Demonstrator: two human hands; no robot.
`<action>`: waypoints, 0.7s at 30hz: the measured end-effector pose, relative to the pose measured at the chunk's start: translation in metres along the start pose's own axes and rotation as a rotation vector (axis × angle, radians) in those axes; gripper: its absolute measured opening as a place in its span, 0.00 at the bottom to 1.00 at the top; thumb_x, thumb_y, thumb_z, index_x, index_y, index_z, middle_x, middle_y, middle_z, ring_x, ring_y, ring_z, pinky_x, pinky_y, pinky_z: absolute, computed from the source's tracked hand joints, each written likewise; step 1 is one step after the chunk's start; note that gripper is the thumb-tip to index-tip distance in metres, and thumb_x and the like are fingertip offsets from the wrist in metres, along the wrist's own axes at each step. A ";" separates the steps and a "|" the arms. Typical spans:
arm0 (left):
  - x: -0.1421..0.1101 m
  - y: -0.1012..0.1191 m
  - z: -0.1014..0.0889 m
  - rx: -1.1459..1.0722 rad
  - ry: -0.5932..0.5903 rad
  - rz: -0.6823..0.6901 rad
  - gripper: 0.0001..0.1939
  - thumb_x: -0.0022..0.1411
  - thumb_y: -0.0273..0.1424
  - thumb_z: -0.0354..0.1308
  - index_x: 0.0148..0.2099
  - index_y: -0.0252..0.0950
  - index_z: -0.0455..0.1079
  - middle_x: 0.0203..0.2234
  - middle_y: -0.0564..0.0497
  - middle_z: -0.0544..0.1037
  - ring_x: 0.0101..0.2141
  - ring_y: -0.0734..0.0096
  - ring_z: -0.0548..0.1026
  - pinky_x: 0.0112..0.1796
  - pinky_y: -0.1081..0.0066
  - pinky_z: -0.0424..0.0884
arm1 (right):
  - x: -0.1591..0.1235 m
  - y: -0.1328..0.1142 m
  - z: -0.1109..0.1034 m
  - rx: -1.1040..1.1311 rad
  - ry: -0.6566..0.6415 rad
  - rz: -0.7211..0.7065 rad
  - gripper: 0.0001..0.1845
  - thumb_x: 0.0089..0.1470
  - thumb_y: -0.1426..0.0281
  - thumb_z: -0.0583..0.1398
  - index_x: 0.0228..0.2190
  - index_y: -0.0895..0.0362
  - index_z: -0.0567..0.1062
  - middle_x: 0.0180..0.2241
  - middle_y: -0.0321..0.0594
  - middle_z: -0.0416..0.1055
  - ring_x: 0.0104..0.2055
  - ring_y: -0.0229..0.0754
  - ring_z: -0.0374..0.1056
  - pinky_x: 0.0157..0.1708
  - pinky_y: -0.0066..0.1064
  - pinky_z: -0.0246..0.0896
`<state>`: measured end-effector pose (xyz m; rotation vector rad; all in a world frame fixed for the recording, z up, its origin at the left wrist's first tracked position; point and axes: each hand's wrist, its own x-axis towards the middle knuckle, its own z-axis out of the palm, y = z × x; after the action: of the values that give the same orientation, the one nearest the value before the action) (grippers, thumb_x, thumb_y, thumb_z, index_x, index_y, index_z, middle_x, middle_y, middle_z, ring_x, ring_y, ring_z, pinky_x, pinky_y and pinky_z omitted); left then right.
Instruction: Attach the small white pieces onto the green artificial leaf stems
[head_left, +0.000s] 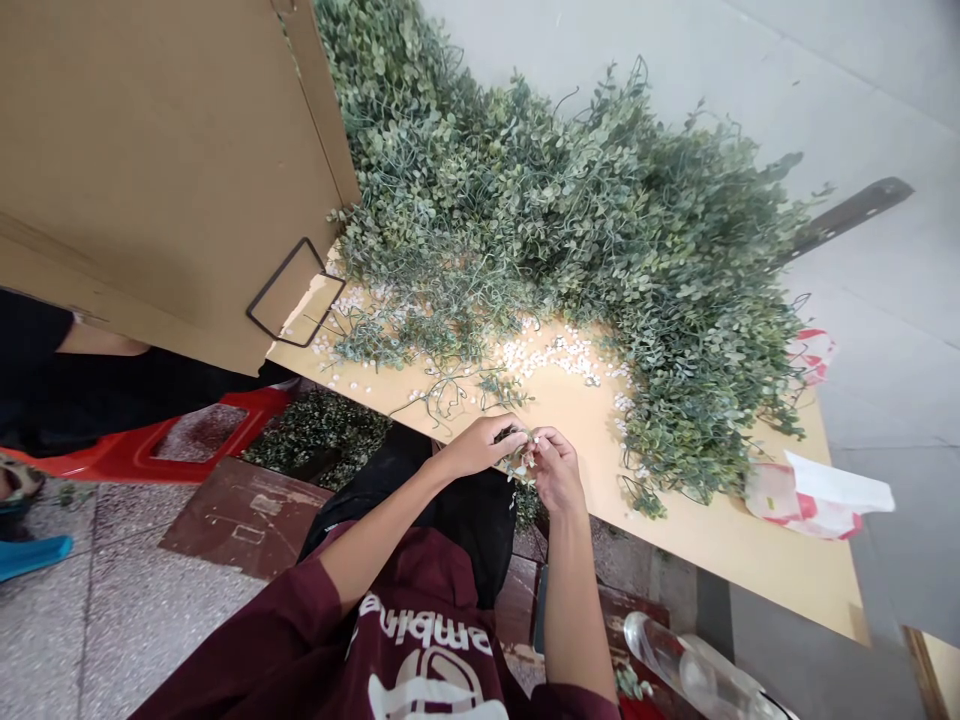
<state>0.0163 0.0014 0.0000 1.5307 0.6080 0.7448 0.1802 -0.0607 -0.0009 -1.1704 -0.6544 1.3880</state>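
A maroon shirt (424, 620) with pale printing lies nearest the camera, its sleeves ending in two bare forearms that reach forward to the near edge of a tan table (574, 425). There the left hand (480, 447) grips a small leafy sprig (521, 467) between thumb and fingers, and the right hand (559, 475) pinches it from the other side, fingertips close to the left thumb; a tiny pale bit shows at the right fingertips, too small to identify. Just beyond the hands lie a loose green sprig (504, 388) and some bare, curling stems (444, 396), with small white pieces (559, 355) scattered farther in. A broad heap of green foliage (570, 220) covers the far side and curves round to the right, a dark riveted handle (847, 219) sticking out past it. A red-and-white wrapper (795, 497) lies near the table's right end, a cardboard box (165, 170) stands at the left, and a clear bottle (697, 668) shows below the table at lower right
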 end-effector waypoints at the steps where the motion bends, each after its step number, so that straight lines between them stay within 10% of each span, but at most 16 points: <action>1: 0.000 0.000 0.000 0.002 0.000 -0.001 0.13 0.67 0.38 0.52 0.39 0.34 0.70 0.32 0.52 0.75 0.35 0.73 0.72 0.39 0.76 0.65 | 0.000 0.000 0.000 -0.007 0.003 0.002 0.18 0.44 0.61 0.71 0.29 0.58 0.72 0.25 0.34 0.65 0.23 0.31 0.61 0.23 0.21 0.58; 21: 0.000 -0.002 -0.001 0.060 -0.022 0.049 0.14 0.67 0.39 0.50 0.39 0.33 0.70 0.32 0.52 0.74 0.34 0.73 0.71 0.38 0.76 0.64 | -0.004 0.002 0.005 -0.102 0.037 0.039 0.23 0.44 0.57 0.70 0.30 0.58 0.68 0.25 0.32 0.61 0.22 0.28 0.57 0.20 0.19 0.56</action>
<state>0.0159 0.0024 -0.0018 1.6117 0.5832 0.7521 0.1743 -0.0635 0.0001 -1.2931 -0.6852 1.3757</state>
